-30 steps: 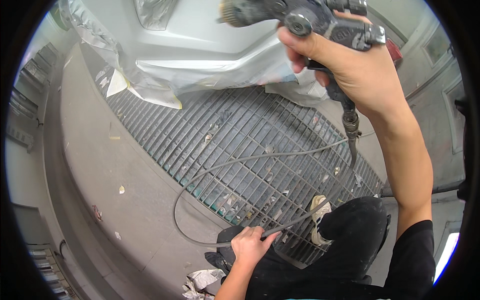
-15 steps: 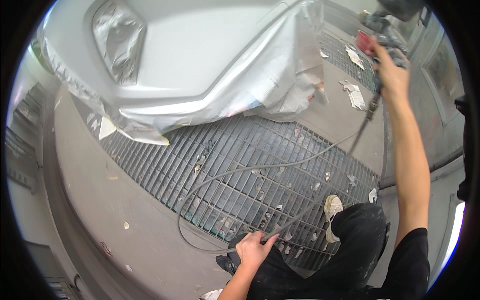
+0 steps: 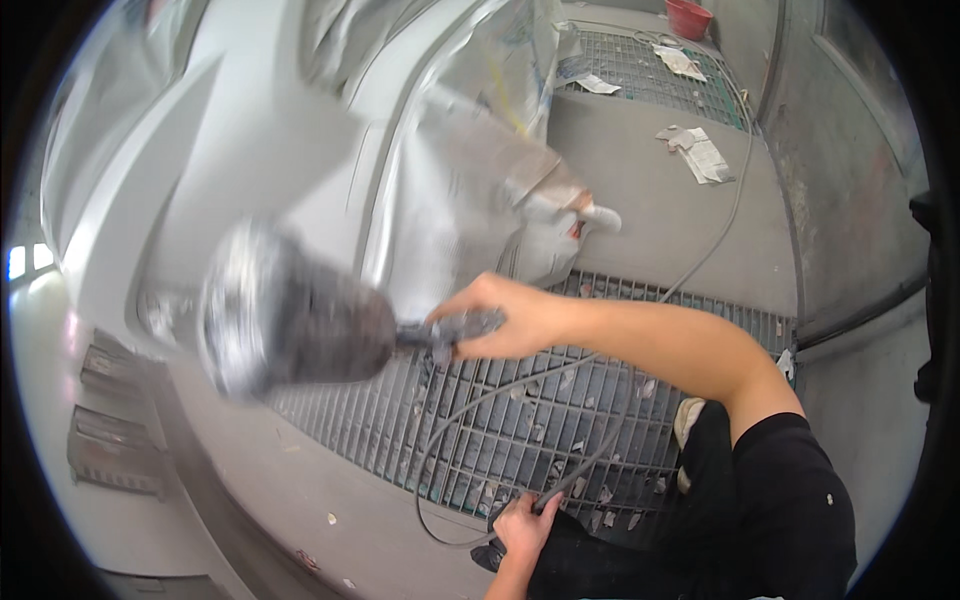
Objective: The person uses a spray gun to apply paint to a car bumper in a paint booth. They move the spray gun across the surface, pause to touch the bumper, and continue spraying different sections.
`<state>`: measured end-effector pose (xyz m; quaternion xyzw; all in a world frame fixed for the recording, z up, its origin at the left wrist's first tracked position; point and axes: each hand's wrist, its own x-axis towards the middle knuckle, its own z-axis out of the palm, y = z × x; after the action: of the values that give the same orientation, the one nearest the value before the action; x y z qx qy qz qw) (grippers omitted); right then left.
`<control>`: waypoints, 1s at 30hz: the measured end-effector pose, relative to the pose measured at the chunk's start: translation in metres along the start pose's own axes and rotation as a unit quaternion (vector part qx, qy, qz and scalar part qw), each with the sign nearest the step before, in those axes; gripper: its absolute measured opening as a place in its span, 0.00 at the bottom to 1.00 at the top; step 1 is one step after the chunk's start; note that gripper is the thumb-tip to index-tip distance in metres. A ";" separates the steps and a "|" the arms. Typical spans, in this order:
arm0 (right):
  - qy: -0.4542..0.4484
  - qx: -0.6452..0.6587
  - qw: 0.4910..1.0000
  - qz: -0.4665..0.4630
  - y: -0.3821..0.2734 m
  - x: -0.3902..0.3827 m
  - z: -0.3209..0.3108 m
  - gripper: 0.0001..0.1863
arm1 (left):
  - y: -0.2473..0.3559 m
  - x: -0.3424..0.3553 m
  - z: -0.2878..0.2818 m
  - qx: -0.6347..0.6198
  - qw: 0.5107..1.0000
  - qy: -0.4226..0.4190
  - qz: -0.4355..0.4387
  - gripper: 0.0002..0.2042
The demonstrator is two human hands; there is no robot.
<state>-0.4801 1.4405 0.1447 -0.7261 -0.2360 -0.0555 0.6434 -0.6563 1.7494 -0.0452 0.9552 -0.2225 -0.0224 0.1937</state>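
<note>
My right hand [image 3: 510, 315] is closed around the handle of a paint spray gun [image 3: 330, 330]. The gun's large cup, smeared by motion, points left in front of a pale grey car body panel [image 3: 270, 150]. Any gap between gun and panel is hard to judge. Silvery masking film and paper [image 3: 450, 190] drape the panel's right side, behind the gun. Low down near my leg, my left hand [image 3: 527, 525] grips a grey air hose [image 3: 590, 462]. The hose loops across the floor grating beside that hand.
Scraps of paper and flakes lie on the metal floor grating [image 3: 590, 400]. Farther off are a torn paper sheet [image 3: 705, 157] and a red bucket [image 3: 688, 18] by the right wall [image 3: 850, 190]. A hose runs along the floor there.
My right hand has swung the spray gun from the far upper right down and left, across the panel. The view has shifted right. My left hand still holds the hose.
</note>
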 end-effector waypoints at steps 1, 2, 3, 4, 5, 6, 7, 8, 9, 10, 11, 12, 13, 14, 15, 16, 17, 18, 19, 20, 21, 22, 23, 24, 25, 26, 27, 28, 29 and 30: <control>0.045 0.023 0.999 0.005 -0.009 0.000 -0.033 0.14 | 0.015 0.004 -0.014 -0.008 0.998 -0.047 -0.028 0.24; 0.115 0.012 0.993 0.021 -0.019 0.000 -0.066 0.11 | 0.034 0.012 -0.025 -0.007 0.998 -0.062 -0.027 0.24; 0.163 0.059 0.984 0.044 -0.029 0.004 -0.100 0.10 | 0.056 0.018 -0.040 -0.005 0.996 -0.081 -0.028 0.24; 0.220 0.097 0.965 0.109 -0.039 0.008 -0.136 0.10 | 0.079 0.027 -0.056 0.003 0.993 -0.114 -0.038 0.25; 0.234 0.096 0.962 0.100 -0.051 0.008 -0.175 0.09 | 0.104 0.039 -0.071 -0.009 0.993 -0.115 -0.034 0.25; 0.252 0.085 0.955 0.132 -0.064 0.004 -0.218 0.09 | 0.131 0.052 -0.087 -0.016 0.991 -0.129 -0.042 0.26; 0.259 0.087 0.954 0.126 -0.075 0.003 -0.260 0.09 | 0.159 0.064 -0.102 -0.025 0.988 -0.142 -0.051 0.26; 0.286 0.079 0.941 0.160 -0.082 0.007 -0.296 0.09 | 0.189 0.075 -0.115 -0.036 0.986 -0.152 -0.062 0.27; 0.303 0.082 0.937 0.154 -0.087 0.012 -0.330 0.08 | 0.214 0.089 -0.128 -0.019 0.977 -0.194 -0.083 0.27; 0.325 0.079 0.930 0.156 -0.090 0.017 -0.363 0.08 | 0.240 0.103 -0.137 -0.022 0.974 -0.203 -0.095 0.27; 0.340 0.066 0.925 0.153 -0.091 0.023 -0.398 0.08 | 0.263 0.121 -0.146 -0.026 0.971 -0.212 -0.105 0.27; 0.357 0.050 0.919 0.161 -0.091 0.028 -0.430 0.08 | 0.283 0.138 -0.153 -0.031 0.968 -0.222 -0.114 0.27; 0.377 0.028 0.907 0.185 -0.089 0.033 -0.458 0.08 | 0.302 0.154 -0.157 -0.073 0.959 -0.235 -0.141 0.27; 0.378 0.026 0.904 0.196 -0.086 0.039 -0.486 0.09 | 0.321 0.170 -0.160 -0.086 0.951 -0.249 -0.160 0.27; 0.385 0.015 0.896 0.220 -0.083 0.045 -0.516 0.09 | 0.340 0.188 -0.160 -0.099 0.944 -0.263 -0.176 0.27; 0.392 0.001 0.891 0.229 -0.082 0.051 -0.548 0.10 | 0.358 0.210 -0.155 -0.114 0.937 -0.274 -0.186 0.27; 0.392 -0.002 0.891 0.227 -0.078 0.059 -0.576 0.11 | 0.374 0.237 -0.150 -0.130 0.934 -0.279 -0.181 0.26; 0.398 -0.008 0.890 0.222 -0.076 0.062 -0.605 0.11 | 0.394 0.255 -0.146 -0.142 0.932 -0.282 -0.178 0.26; 0.406 -0.016 0.884 0.231 -0.074 0.064 -0.634 0.11 | 0.415 0.270 -0.145 -0.154 0.927 -0.291 -0.179 0.26; 0.416 -0.024 0.878 0.235 -0.071 0.069 -0.663 0.11 | 0.432 0.290 -0.141 -0.164 0.922 -0.300 -0.183 0.26; 0.416 -0.035 0.878 0.236 -0.067 0.077 -0.693 0.11 | 0.449 0.312 -0.136 -0.175 0.917 -0.307 -0.187 0.26; 0.415 -0.040 0.878 0.234 -0.063 0.086 -0.723 0.11 | 0.466 0.334 -0.130 -0.182 0.913 -0.309 -0.193 0.26; 0.423 -0.045 0.871 0.246 -0.057 0.092 -0.749 0.11 | 0.480 0.355 -0.126 -0.186 0.911 -0.315 -0.192 0.26; 0.422 -0.045 0.874 0.237 -0.049 0.099 -0.777 0.11 | 0.495 0.377 -0.121 -0.189 0.908 -0.322 -0.193 0.26; 0.425 -0.046 0.872 0.239 -0.039 0.110 -0.798 0.11 | 0.504 0.395 -0.119 -0.193 0.903 -0.330 -0.195 0.26; 0.429 -0.047 0.869 0.241 -0.031 0.115 -0.824 0.11 | 0.517 0.413 -0.119 -0.204 0.892 -0.347 -0.206 0.26; 0.433 -0.028 0.873 0.224 -0.020 0.122 -0.848 0.11 | 0.531 0.433 -0.114 -0.217 0.881 -0.361 -0.217 0.26; 0.436 -0.040 0.868 0.235 -0.009 0.128 -0.876 0.11 | 0.544 0.453 -0.107 -0.231 0.869 -0.373 -0.228 0.26; 0.430 -0.046 0.870 0.236 0.003 0.133 -0.903 0.11 | 0.556 0.471 -0.101 -0.224 0.888 -0.349 -0.198 0.26; 0.410 -0.046 0.885 0.216 0.018 0.139 -0.927 0.11 | 0.569 0.485 -0.097 -0.214 0.894 -0.338 -0.201 0.26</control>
<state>-0.1433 0.5865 0.3359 -0.7003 0.2146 -0.2183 0.6449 -0.4441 1.1042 0.2816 0.8500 -0.0680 -0.4291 0.2978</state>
